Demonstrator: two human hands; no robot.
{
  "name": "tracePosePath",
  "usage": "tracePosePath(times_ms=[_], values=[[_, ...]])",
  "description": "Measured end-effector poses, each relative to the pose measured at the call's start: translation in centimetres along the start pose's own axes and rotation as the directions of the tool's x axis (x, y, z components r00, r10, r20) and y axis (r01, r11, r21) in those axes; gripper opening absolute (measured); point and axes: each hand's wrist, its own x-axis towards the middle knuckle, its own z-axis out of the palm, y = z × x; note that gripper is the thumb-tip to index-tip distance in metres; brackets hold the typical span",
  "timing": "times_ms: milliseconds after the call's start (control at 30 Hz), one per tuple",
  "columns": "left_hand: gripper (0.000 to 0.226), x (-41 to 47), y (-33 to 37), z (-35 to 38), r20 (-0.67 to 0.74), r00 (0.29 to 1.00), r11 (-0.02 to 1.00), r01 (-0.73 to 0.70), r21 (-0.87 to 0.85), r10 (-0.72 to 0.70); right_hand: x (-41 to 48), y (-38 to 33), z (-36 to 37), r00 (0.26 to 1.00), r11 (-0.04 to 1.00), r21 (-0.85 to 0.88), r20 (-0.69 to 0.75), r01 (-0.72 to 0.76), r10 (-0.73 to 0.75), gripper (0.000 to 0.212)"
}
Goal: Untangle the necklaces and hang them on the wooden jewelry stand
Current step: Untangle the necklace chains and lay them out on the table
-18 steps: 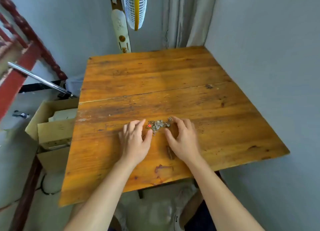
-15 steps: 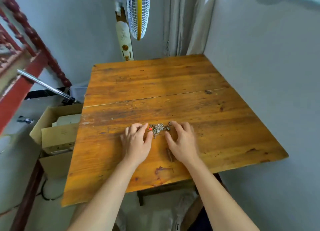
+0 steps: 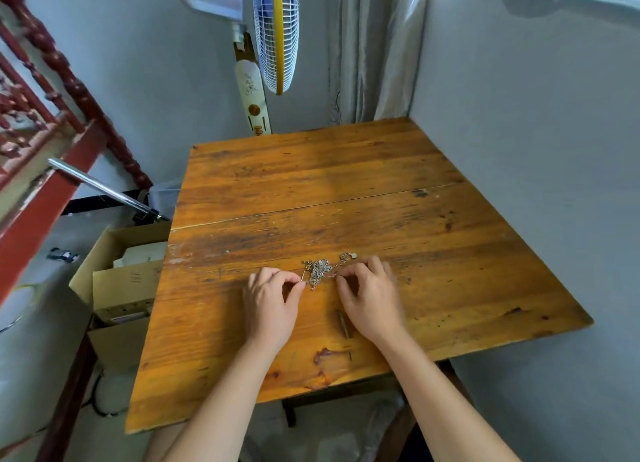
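A small tangled heap of silvery necklaces lies on the wooden table, near its front half. My left hand rests on the table at the heap's left side, thumb and forefinger pinched on a chain end. My right hand is at the heap's right side, fingers curled and pinching another strand. A small pendant lies at the heap's far right. No wooden jewelry stand is in view.
A standing fan is behind the table's far edge. An open cardboard box sits left of the table, below a red stair rail. A grey wall runs along the table's right side.
Both hands went from lying flat beside the heap to pinching chain strands at its two sides. The red pendant seen earlier is hidden now. The camera tilted up.
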Motion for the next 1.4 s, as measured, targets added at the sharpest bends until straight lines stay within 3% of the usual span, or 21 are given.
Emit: tracePosePath(times_ms=[267, 400, 534, 734, 900, 1034, 1100, 1267, 1401], values=[[0.007, -2.7, -1.2, -1.8, -0.028, 0.998, 0.997, -0.052, -0.051, 0.051, -0.1, -0.1, 0.0, 1.0, 1.0, -0.003, 0.016, 0.006, -0.006, 0.018], [0.006, -3.0, -1.3, -2.0, -0.025, 0.998, 0.996, -0.058, -0.068, 0.056, -0.4, -0.6, -0.2, 0.98, 0.972, -0.144, 0.1, 0.188, -0.175, 0.039], [0.007, -3.0, -1.1, -2.3, 0.0, 0.998, 0.991, -0.066, -0.119, 0.066, -0.4, -1.1, -0.4, 0.931, 0.925, -0.198, 0.235, 0.325, -0.277, 0.044], [0.007, -3.1, -1.0, -2.3, 0.003, 1.0, 0.98, 0.0, -0.198, 0.0, -0.5, -1.2, 0.1, 0.989, 0.992, -0.083, 0.118, 0.097, -0.087, 0.052], [0.007, -3.2, -0.8, -2.3, -0.014, 1.0, 0.981, -0.012, -0.196, 0.009, -0.5, -1.3, 0.0, 0.993, 0.988, -0.108, 0.054, 0.106, -0.101, 0.049], [0.006, -3.1, -0.8, -2.4, -0.017, 1.0, 0.969, 0.002, -0.248, -0.006, -0.3, -1.2, -0.1, 0.926, 0.923, -0.167, 0.219, 0.346, -0.308, 0.043], [0.006, -3.1, -0.8, -2.5, -0.011, 1.0, 0.959, 0.013, -0.282, -0.017, -0.1, -1.0, -0.2, 0.918, 0.925, -0.129, 0.233, 0.357, -0.321, 0.035], [0.006, -3.1, -0.9, -2.4, 0.006, 1.0, 0.95, 0.019, -0.312, -0.018, -0.1, -0.8, -0.1, 0.938, 0.948, 0.012, 0.142, 0.318, -0.316, 0.021], [0.004, -3.1, -1.0, -2.1, 0.024, 1.0, 0.958, 0.025, -0.286, -0.019, -0.2, -0.7, -0.1, 0.945, 0.936, 0.13, -0.031, 0.327, -0.326, 0.014]])
